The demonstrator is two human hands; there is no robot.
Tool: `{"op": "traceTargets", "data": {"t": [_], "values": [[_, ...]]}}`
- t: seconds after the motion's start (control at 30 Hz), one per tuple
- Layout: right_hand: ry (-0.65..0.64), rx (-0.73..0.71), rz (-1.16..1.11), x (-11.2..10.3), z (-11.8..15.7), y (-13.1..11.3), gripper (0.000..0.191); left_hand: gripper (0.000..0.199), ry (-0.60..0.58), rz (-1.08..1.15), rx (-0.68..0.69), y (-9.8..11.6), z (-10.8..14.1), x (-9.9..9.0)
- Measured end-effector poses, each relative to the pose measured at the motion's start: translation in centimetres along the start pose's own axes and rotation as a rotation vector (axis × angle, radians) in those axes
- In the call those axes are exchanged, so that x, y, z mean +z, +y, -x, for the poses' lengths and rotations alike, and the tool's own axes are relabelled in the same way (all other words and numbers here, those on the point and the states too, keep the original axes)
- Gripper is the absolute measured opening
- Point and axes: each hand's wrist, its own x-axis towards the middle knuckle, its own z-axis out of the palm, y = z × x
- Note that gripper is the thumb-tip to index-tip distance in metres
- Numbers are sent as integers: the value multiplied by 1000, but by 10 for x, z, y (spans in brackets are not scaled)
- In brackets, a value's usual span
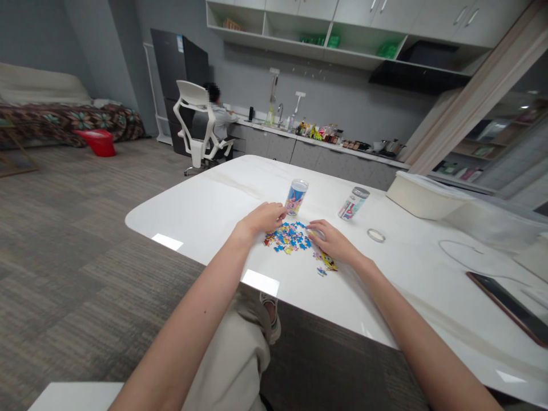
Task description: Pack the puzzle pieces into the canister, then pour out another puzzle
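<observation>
2 hands (268, 217) (336, 242) at knobbed pieces (290, 235), glossy table (205, 211)

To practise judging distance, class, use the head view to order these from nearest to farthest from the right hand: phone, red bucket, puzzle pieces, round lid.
From the right hand:
1. Puzzle pieces, at its fingertips
2. Round lid, just right
3. Phone, table's right side
4. Red bucket, floor, far left

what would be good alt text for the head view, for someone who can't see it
Two bare hands, left and right, reach around a pile of loose jigsaw puzzle pieces on a white table. Behind the pile stand two clear canisters; a phone lies at right, and someone sits in the background.
</observation>
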Motion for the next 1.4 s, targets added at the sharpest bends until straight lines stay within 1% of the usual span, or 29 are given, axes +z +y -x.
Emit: {"op": "traceTargets", "data": {"t": [0.13, 0.2, 0.37, 0.47, 0.57, 0.7, 0.87, 1.0, 1.13, 1.3, 1.4], "values": [[-39, 32, -9, -13, 3, -1, 32, 21, -32, 32, 30, 4, -1, -3], [-72, 32, -35, -22, 7, 0, 32, 26, -57, 44, 51, 7, -1, -4], [-209, -12, -110, -34, 17, 4, 45, 56, -124, 92, 158, 22, -2, -1], [-225, 14, -141, -35, 19, 7, 49, 67, -166, 94, 233, 33, -3, 7], [-199, 23, -167, -34, 19, 12, 47, 65, -199, 104, 255, 39, -3, 16], [-177, 46, -188, -32, 18, 18, 40, 64, -227, 111, 224, 41, -4, 22], [-127, 112, -169, -30, 16, 23, 29, 60, -207, 80, 240, 45, -2, 21], [-88, 109, -167, -27, 13, 26, 24, 54, -176, 125, 292, 50, -3, 21], [-84, 106, -192, -25, 14, 27, 25, 48, -132, 167, 325, 52, -7, 24], [-40, 130, -237, -29, 18, 26, 23, 45, -111, 142, 352, 48, -16, 25], [-60, 160, -234, -32, 19, 26, 23, 44, -109, 138, 369, 44, -19, 24]]}}
